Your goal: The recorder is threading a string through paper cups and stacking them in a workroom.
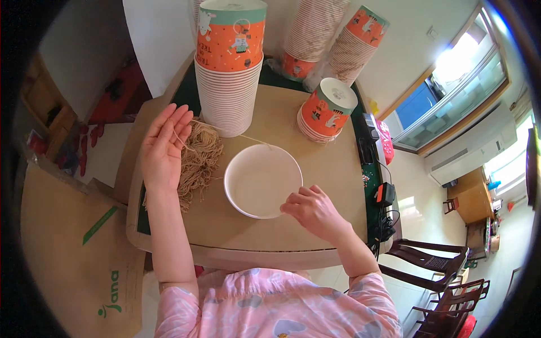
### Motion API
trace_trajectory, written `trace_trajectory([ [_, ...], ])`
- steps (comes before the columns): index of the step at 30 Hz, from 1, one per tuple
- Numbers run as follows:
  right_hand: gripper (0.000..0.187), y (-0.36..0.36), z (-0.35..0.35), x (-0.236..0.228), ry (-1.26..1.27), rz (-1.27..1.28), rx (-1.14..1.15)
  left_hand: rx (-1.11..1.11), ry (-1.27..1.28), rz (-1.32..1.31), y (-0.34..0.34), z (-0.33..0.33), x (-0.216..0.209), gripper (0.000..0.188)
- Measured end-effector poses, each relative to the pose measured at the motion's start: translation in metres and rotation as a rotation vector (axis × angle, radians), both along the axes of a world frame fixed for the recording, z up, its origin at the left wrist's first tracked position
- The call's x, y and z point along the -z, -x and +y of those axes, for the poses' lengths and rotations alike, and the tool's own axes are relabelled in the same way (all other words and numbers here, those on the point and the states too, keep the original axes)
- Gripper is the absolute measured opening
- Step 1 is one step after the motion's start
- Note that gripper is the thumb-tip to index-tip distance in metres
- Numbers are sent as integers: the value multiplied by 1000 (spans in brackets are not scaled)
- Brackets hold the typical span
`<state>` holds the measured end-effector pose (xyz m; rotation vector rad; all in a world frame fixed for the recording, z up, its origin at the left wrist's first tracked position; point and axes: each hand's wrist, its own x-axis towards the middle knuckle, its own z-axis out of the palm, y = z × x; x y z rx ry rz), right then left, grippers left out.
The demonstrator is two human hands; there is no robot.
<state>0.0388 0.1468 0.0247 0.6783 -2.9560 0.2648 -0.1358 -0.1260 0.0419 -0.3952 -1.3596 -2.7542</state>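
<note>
- At five o'clock on the bowl (260, 179), the rim is pinched by the right hand (316, 214).
- At ten o'clock, the left hand's (164, 141) straightened fingers are crossed by a strand (186, 147); grip cannot be told.

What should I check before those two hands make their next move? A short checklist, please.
1. Right hand on the white bowl: ok, its fingers are at the near right rim.
2. Bowl facing up: ok, its opening faces the camera and nothing shows inside.
3. Left hand gripping a strand: cannot tell; the strand passes its fingers, but the hold is unclear.
4. Tan string bundle close by: ok, it lies beside the left hand and forearm.
5. Bowl rim free of string: not ok, a thin string reaches the far rim.
6. Tall stack upright: ok, though how steady it is, cannot tell.
</note>
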Motion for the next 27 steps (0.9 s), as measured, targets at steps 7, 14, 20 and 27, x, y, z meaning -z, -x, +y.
trace_trajectory([
  [7,14,3,14,0,62,0,79,240,-86,-95,-47,12,15,33],
  [14,31,-37,-57,-4,1092,-302,274,517,216,165,-143,54,28,41],
  [20,17,-61,-63,58,1261,-456,411,309,645,286,-149,41,53,37],
  [27,18,-69,-52,62,1293,23,529,70,983,350,-150,35,64,21],
])
